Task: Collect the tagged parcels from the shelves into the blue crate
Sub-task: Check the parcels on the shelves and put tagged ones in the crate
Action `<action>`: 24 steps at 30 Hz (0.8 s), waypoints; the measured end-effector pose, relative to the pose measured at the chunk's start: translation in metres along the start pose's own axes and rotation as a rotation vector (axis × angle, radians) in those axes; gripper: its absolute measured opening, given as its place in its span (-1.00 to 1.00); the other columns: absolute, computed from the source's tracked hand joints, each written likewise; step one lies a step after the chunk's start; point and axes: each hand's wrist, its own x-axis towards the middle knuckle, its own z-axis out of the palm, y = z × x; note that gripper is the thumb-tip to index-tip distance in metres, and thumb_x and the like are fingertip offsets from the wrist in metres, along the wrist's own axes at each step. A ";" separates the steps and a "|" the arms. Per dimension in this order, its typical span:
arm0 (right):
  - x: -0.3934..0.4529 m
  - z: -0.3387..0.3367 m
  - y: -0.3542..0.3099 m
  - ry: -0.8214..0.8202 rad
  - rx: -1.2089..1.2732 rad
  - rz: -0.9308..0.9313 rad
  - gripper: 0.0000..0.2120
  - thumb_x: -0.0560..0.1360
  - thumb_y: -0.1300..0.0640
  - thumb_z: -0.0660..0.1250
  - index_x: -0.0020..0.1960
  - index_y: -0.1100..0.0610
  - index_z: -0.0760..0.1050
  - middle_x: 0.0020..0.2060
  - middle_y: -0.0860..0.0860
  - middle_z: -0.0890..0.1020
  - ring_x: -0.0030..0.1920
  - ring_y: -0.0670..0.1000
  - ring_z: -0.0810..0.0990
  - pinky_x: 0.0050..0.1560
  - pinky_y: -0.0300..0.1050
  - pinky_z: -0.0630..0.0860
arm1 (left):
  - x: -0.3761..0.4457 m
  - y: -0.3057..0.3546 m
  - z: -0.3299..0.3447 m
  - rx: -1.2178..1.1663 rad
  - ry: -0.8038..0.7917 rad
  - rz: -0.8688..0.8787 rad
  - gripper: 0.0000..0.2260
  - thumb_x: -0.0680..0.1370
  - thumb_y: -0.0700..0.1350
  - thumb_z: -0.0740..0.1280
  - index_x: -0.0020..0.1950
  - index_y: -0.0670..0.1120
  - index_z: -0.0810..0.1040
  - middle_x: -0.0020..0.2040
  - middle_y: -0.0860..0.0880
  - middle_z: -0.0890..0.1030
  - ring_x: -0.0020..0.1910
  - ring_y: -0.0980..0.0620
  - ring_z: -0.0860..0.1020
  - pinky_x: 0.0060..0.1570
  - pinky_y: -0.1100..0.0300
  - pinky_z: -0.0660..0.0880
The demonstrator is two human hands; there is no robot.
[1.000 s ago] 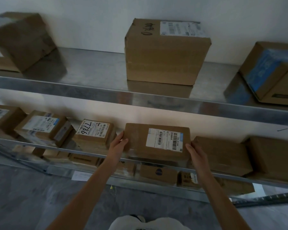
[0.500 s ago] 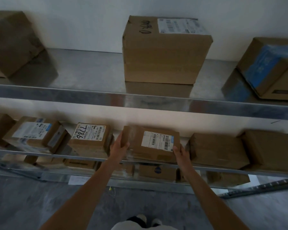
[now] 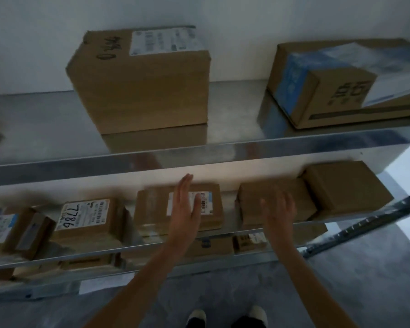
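Hovering flat-fingered and holding nothing, the left hand (image 3: 184, 209) is fronting the labelled parcel (image 3: 179, 208) on the middle shelf (image 3: 57, 261); the right hand (image 3: 278, 209) is spreading empty; collecting seems barely begun; the blue crate is staying out of view.

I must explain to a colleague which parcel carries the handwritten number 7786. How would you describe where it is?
Find the metal shelving; take the lower shelf, under the big box. The 7786 parcel lies left of the parcel under the left hand. Only its white label has large black handwritten digits.
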 end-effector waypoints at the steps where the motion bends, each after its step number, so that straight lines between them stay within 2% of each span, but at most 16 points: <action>1: 0.010 -0.014 0.010 0.030 0.014 0.051 -0.47 0.59 0.02 0.26 0.49 0.18 0.26 0.48 0.24 0.22 0.46 0.25 0.19 0.41 0.21 0.24 | 0.001 0.015 0.018 -0.033 -0.054 0.000 -0.58 0.67 0.06 0.05 0.53 0.12 0.10 0.53 0.13 0.15 0.49 0.19 0.13 0.43 0.16 0.13; 3: 0.030 -0.038 0.031 0.043 0.040 0.134 -0.47 0.59 0.04 0.26 0.49 0.21 0.25 0.47 0.25 0.23 0.44 0.26 0.19 0.41 0.15 0.19 | 0.000 0.039 0.056 -0.100 -0.170 -0.053 -0.56 0.67 0.06 0.04 0.55 0.08 0.10 0.55 0.14 0.12 0.50 0.22 0.08 0.47 0.17 0.06; 5: 0.049 -0.052 0.051 -0.004 0.037 0.190 -0.45 0.60 0.04 0.25 0.50 0.23 0.22 0.45 0.27 0.24 0.42 0.28 0.21 0.41 0.15 0.18 | 0.003 0.054 0.094 -0.165 -0.258 -0.191 -0.52 0.66 0.08 0.05 0.57 0.01 0.08 0.54 0.12 0.10 0.48 0.22 0.04 0.45 0.20 0.02; 7: 0.063 -0.060 0.068 -0.106 0.020 0.223 -0.41 0.60 -0.01 0.23 0.53 0.22 0.15 0.46 0.26 0.23 0.43 0.29 0.21 0.42 0.18 0.18 | 0.011 0.052 0.129 -0.215 -0.279 -0.361 -0.47 0.64 0.15 0.07 0.56 -0.02 0.10 0.51 0.06 0.18 0.49 0.09 0.13 0.46 0.12 0.10; 9: 0.072 -0.064 0.081 -0.248 0.029 0.233 -0.37 0.60 -0.05 0.21 0.55 0.20 0.09 0.48 0.23 0.20 0.45 0.26 0.22 0.43 0.18 0.22 | 0.016 0.035 0.156 -0.228 -0.228 -0.525 -0.43 0.57 0.28 0.08 0.49 0.01 0.24 0.46 -0.03 0.34 0.41 -0.02 0.33 0.42 -0.07 0.26; 10: 0.075 -0.066 0.085 -0.318 0.041 0.230 -0.34 0.60 -0.07 0.21 0.56 0.19 0.06 0.50 0.21 0.18 0.46 0.24 0.23 0.43 0.17 0.24 | 0.015 0.029 0.167 -0.242 -0.197 -0.587 -0.44 0.54 0.31 0.08 0.41 0.01 0.34 0.37 -0.05 0.45 0.32 -0.03 0.44 0.36 -0.11 0.35; 12: 0.078 -0.073 0.092 -0.432 0.069 0.221 -0.28 0.59 -0.09 0.23 0.58 0.16 -0.02 0.52 0.18 0.15 0.47 0.22 0.23 0.41 0.13 0.25 | 0.008 0.023 0.180 -0.275 -0.123 -0.671 -0.58 0.60 0.22 0.06 0.24 -0.02 0.46 0.23 -0.07 0.55 0.16 0.00 0.51 0.28 -0.04 0.41; 14: 0.080 -0.080 0.096 -0.524 0.132 0.241 -0.22 0.57 -0.07 0.28 0.59 0.14 -0.09 0.52 0.15 0.18 0.46 0.19 0.26 0.40 0.08 0.27 | -0.002 0.037 0.180 -0.380 -0.035 -0.765 -0.66 0.66 0.09 0.06 0.26 -0.07 0.45 0.25 -0.06 0.50 0.20 -0.02 0.46 0.32 0.02 0.35; 17: 0.081 -0.094 0.100 -0.651 0.222 0.198 -0.18 0.56 0.01 0.33 0.59 0.14 -0.13 0.53 0.10 0.17 0.49 0.14 0.23 0.43 0.00 0.23 | -0.018 0.052 0.175 -0.512 0.090 -0.879 -0.53 0.64 0.12 0.09 0.45 -0.12 0.34 0.41 -0.05 0.39 0.40 -0.10 0.35 0.44 -0.07 0.25; 19: 0.076 -0.106 0.099 -0.727 0.257 0.101 -0.16 0.55 0.03 0.34 0.59 0.11 -0.16 0.56 0.06 0.08 0.53 0.08 0.13 0.47 -0.02 0.15 | -0.025 0.066 0.167 -0.524 0.168 -0.902 -0.51 0.62 0.16 0.11 0.44 -0.11 0.35 0.40 -0.05 0.41 0.39 -0.12 0.37 0.41 -0.08 0.29; 21: 0.072 -0.121 0.096 -0.756 0.308 0.005 -0.12 0.53 0.05 0.38 0.59 0.05 -0.18 0.56 -0.03 0.04 0.53 0.03 0.09 0.49 -0.01 0.15 | -0.034 0.080 0.155 -0.578 0.298 -0.892 -0.57 0.65 0.10 0.10 0.44 -0.10 0.35 0.36 -0.07 0.44 0.37 -0.11 0.39 0.42 -0.05 0.28; 24: 0.078 -0.142 0.091 -0.703 0.439 -0.061 -0.14 0.48 0.13 0.44 0.55 -0.02 -0.07 0.42 -0.11 0.21 0.41 -0.06 0.27 0.37 -0.06 0.34 | -0.039 0.092 0.135 -0.614 0.383 -0.800 -0.67 0.65 0.07 0.08 0.32 -0.03 0.46 0.34 -0.11 0.49 0.24 -0.05 0.47 0.30 0.04 0.36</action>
